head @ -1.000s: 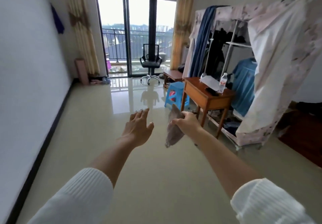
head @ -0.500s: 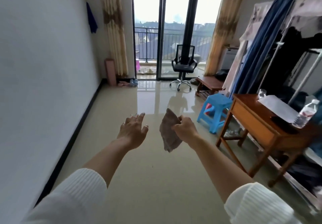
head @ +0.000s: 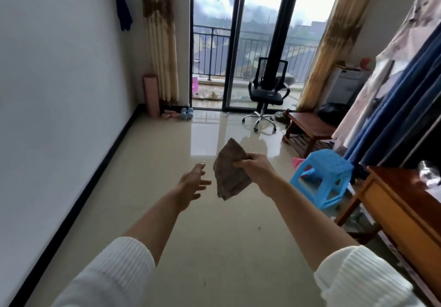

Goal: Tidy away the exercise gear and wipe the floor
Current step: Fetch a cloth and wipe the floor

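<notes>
Two hands out in front of me and only one is doing anything useful lol. My right hand is pinching a brownish cloth by its edge between thumb and fingers, so it's hanging in the air at 12 o'clock, well above the floor and not touching it. My left hand is hovering just beside it at 11 o'clock, fingers loosely straight and a bit spread, holding nothing.

What's been changing over the last second: I'm swinging my view left and heading up the room, so the wardrobe is sliding off to 2 o'clock and the wooden worktop is ending up at 3. The left hand is also turning from palm-down to edge-on, closing in on the cloth. Same grip on the cloth throughout.

Gear seems parked already: the pink rolled mat is standing against the wall at 11 o'clock, with what look like blue dumbbells on the floor near it. So I'm guessing I'm picking a spot to begin wiping. The blue stool at 2 o'clock might be getting in the way.
</notes>
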### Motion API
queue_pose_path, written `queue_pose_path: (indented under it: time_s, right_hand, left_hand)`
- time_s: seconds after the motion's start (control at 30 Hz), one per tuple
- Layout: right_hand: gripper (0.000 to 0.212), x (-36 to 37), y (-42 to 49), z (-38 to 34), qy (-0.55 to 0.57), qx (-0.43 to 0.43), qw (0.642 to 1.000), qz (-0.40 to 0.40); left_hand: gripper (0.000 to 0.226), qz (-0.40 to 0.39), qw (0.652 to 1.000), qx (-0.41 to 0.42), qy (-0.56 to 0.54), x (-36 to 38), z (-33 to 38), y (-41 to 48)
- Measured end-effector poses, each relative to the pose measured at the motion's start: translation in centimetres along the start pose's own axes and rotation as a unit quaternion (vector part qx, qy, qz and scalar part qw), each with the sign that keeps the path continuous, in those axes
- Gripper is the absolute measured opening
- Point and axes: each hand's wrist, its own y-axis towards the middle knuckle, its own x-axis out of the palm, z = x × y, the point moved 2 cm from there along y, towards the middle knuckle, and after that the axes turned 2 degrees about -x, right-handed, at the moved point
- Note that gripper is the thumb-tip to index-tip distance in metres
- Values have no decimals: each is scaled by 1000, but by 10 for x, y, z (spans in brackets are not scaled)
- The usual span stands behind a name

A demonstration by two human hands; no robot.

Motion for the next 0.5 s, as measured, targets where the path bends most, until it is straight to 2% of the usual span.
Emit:
queue_pose_path:
  time_s: [0.13,0.3,0.37,0.5]
  right_hand:
    - [11,-11,126,-13,59,30,998,5]
    - [10,1,260,-21,94,61,993,-38]
    - [10,10,315,-18,101,67,991,-57]
    - [8,37,440,-7,83,75,991,-76]
  left_hand:
    - [54,-20,996,-40,-78,10,48,102]
    - [51,-10,982,-50,-181,-9,104,221]
    - [42,-19,974,-49,-221,-16,119,269]
    - [24,-7,973,-31,-227,-45,148,375]
